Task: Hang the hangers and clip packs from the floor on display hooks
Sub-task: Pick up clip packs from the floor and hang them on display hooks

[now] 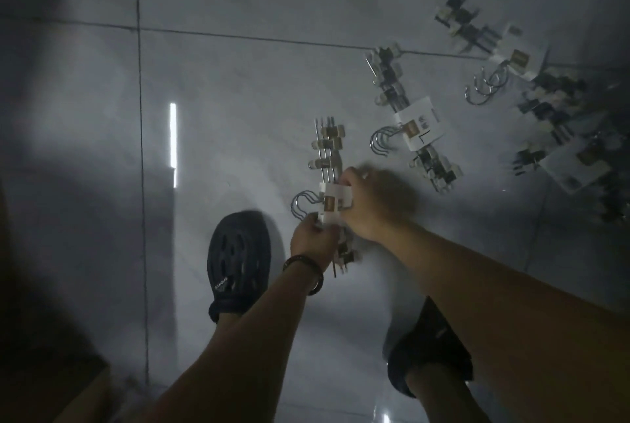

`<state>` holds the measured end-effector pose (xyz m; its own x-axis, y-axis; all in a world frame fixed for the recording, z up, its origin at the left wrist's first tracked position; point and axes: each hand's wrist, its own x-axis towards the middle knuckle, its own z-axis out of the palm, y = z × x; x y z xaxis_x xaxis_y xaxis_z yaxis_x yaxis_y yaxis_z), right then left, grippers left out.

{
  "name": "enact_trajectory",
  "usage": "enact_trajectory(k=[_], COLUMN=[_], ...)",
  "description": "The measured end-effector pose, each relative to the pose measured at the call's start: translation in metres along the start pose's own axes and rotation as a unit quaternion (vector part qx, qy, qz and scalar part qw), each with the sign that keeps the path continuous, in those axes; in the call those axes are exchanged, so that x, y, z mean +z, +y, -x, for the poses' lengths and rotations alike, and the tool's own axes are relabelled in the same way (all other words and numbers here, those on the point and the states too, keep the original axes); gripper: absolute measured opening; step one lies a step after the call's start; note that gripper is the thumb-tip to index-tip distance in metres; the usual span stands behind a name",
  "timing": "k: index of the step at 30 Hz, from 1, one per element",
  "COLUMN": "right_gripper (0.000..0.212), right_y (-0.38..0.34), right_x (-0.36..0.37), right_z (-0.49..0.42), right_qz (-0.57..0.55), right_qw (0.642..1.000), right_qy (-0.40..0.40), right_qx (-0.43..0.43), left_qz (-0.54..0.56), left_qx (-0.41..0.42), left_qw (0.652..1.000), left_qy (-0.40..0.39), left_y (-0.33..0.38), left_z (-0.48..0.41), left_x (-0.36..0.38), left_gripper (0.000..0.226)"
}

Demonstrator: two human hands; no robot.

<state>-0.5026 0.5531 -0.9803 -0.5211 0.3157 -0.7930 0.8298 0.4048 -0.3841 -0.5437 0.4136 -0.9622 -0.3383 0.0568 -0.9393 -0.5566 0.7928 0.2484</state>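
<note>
A pack of metal clip hangers [328, 157] with a white paper label band and wire hooks on its left is held above the tiled floor. My left hand [312, 240] grips its lower part just under the label. My right hand [370, 203] is blurred and pinches the label band from the right. A second hanger pack [414, 126] lies on the floor to the right, and a third hanger pack [477, 37] lies further back right. A heap of more packs [566, 129] sits at the right edge.
The floor [238, 99] is glossy grey tile with dark grout lines and a bright lamp reflection. My two dark shoes stand below the hands, the left shoe [238, 262] and the right shoe [428, 347]. A brown cardboard edge [51, 385] shows at the bottom left.
</note>
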Motion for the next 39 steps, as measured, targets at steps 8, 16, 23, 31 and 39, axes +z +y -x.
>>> enact_trajectory(k=[8, 16, 23, 31, 39], right_gripper=[0.020, 0.036, 0.028, 0.020, 0.013], right_y=[0.003, 0.004, 0.013, 0.011, 0.016], right_x=[-0.030, -0.081, -0.092, -0.075, -0.076], right_z=[0.037, 0.030, -0.032, -0.030, 0.023], right_qz=[-0.188, 0.027, 0.066, -0.018, -0.101], right_qw=[0.981, 0.975, 0.985, 0.985, 0.974], right_qy=[-0.025, 0.221, 0.161, 0.174, 0.200], right_qx=[0.043, -0.005, -0.021, 0.004, -0.025], left_qz=[0.138, 0.111, -0.014, -0.010, 0.047], left_qx=[-0.020, 0.050, 0.117, 0.076, 0.077], left_qw=[0.988, 0.992, 0.971, 0.987, 0.995], left_qy=[-0.070, 0.041, 0.210, 0.138, 0.029], left_y=[0.027, 0.036, 0.035, 0.028, 0.044], left_z=[0.044, 0.052, 0.011, -0.006, 0.007], left_x=[-0.017, -0.020, -0.031, -0.042, -0.037], left_gripper=[0.027, 0.020, 0.036, 0.027, 0.030])
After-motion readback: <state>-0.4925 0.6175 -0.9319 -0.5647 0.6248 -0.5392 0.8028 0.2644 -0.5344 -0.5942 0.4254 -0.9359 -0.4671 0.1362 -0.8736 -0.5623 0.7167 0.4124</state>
